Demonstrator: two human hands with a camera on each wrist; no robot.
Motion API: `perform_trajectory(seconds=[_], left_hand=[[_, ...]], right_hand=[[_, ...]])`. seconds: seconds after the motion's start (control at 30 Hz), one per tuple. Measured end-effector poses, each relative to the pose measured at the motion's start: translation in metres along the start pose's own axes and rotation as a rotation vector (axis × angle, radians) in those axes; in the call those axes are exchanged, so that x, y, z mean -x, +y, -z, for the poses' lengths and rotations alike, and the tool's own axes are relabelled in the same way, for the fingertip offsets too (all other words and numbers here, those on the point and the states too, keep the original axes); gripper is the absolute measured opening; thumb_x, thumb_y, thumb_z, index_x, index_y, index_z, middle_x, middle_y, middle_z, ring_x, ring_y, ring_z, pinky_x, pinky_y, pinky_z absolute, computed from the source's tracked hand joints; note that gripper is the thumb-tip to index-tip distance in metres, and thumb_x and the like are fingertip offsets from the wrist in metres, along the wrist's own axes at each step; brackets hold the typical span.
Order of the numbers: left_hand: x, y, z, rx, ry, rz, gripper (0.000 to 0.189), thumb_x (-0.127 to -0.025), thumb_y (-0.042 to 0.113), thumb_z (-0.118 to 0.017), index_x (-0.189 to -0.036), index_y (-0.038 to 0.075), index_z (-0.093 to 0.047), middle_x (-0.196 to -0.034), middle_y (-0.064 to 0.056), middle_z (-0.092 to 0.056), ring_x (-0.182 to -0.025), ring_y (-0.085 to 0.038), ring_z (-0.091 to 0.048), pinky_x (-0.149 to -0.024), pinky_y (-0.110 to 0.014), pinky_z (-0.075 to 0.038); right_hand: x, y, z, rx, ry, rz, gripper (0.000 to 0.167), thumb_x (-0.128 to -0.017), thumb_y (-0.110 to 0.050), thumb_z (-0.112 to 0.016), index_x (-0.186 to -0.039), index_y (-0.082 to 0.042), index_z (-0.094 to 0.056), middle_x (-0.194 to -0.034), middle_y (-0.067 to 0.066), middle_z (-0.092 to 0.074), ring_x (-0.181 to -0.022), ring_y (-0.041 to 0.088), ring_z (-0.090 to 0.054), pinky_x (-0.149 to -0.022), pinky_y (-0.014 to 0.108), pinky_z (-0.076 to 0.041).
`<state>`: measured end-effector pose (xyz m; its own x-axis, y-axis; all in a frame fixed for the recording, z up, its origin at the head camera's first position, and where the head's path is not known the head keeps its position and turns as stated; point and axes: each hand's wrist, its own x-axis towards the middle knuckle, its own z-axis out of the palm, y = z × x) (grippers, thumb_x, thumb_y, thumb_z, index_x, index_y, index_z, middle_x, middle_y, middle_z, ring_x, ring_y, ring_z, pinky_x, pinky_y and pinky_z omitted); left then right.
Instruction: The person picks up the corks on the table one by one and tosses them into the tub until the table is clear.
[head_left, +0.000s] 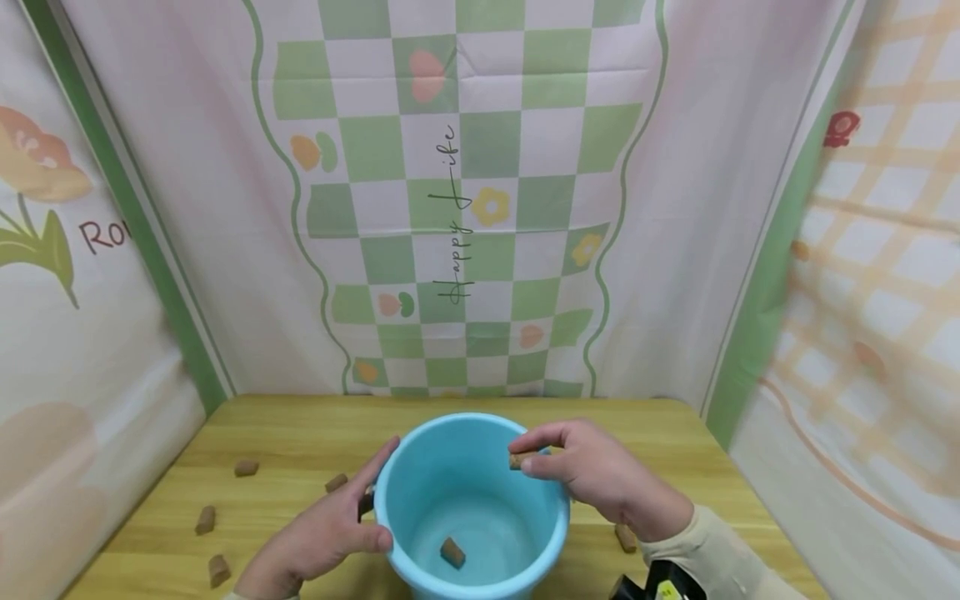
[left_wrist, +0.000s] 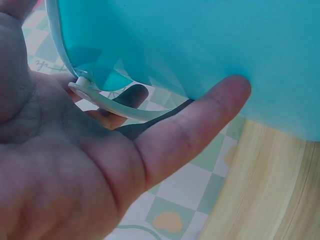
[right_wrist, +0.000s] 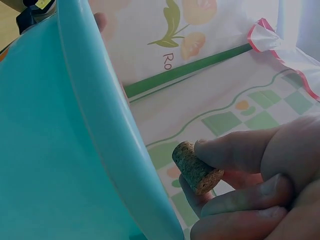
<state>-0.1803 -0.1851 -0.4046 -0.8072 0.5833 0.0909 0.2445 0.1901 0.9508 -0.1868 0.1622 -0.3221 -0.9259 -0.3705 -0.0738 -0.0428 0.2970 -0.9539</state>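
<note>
A light-blue bucket [head_left: 471, 585] stands upright at the near side of the table, with one brown cork [head_left: 452, 552] lying on its bottom. My right hand [head_left: 600, 471] pinches another cork [right_wrist: 196, 167] between thumb and fingertips, over the bucket's right rim. Against the bucket's left side rests my left hand [head_left: 330, 529], its thumb at the rim and its fingers extended along the outer wall. The left wrist view shows a fairly straight finger [left_wrist: 200, 127] on the wall and a pale handle [left_wrist: 122, 109] beside the palm.
Several corks lie on the wooden table [head_left: 300, 425]: a cork [head_left: 246, 468], a cork [head_left: 206, 520] and a cork [head_left: 219, 571] at the left, and one cork [head_left: 626, 537] under the right wrist. Printed cloth [head_left: 491, 167] hangs behind and at both sides.
</note>
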Motion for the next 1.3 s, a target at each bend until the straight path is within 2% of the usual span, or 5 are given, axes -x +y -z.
perform_trajectory(seconds=[0.27,0.57,0.77,0.97,1.3], left_hand=[[0.0,0.0,0.0,-0.005,-0.001,0.004,0.099,-0.089,0.049,-0.073,-0.161,0.033,-0.007,-0.162,-0.014,-0.021,-0.137,-0.05,-0.03,-0.101,-0.07,-0.029],[0.001,-0.001,0.0,0.005,-0.01,-0.001,0.099,-0.09,0.048,-0.073,-0.161,0.031,-0.006,-0.161,-0.016,-0.021,-0.136,-0.052,-0.03,-0.101,-0.071,-0.028],[0.001,-0.001,0.0,0.005,0.0,0.002,0.099,-0.09,0.045,-0.074,-0.161,0.03,-0.007,-0.161,-0.015,-0.023,-0.135,-0.052,-0.031,-0.1,-0.071,-0.029],[0.001,-0.001,0.0,0.017,0.0,0.009,0.099,-0.09,0.046,-0.073,-0.162,0.03,-0.007,-0.161,-0.015,-0.023,-0.135,-0.052,-0.031,-0.101,-0.07,-0.029],[0.001,-0.001,0.0,0.012,-0.009,-0.006,0.1,-0.09,0.047,-0.073,-0.162,0.03,-0.006,-0.162,-0.014,-0.021,-0.136,-0.051,-0.029,-0.101,-0.072,-0.026]], right_hand=[[-0.001,0.001,0.001,0.0,-0.014,0.009,0.037,-0.089,-0.012,-0.076,-0.124,-0.002,-0.068,-0.132,0.013,-0.059,-0.116,0.033,-0.057,-0.077,0.045,-0.057],[0.0,0.006,0.006,0.004,-0.001,0.019,0.04,-0.089,-0.009,-0.075,-0.127,-0.001,-0.066,-0.13,0.015,-0.059,-0.11,0.029,-0.058,-0.08,0.042,-0.056],[0.001,0.009,0.01,0.014,0.002,0.032,0.04,-0.089,-0.01,-0.075,-0.127,-0.002,-0.066,-0.131,0.015,-0.059,-0.08,0.021,-0.058,-0.069,0.035,-0.053],[0.001,0.011,0.016,0.02,0.028,0.026,0.039,-0.09,-0.013,-0.075,-0.127,-0.004,-0.066,-0.129,0.014,-0.061,-0.047,0.011,-0.031,-0.048,0.023,-0.038],[0.003,0.022,0.041,-0.028,0.092,0.025,0.043,-0.092,-0.012,-0.072,-0.132,-0.002,-0.062,-0.13,0.017,-0.058,-0.044,0.004,-0.03,-0.044,0.018,-0.033]])
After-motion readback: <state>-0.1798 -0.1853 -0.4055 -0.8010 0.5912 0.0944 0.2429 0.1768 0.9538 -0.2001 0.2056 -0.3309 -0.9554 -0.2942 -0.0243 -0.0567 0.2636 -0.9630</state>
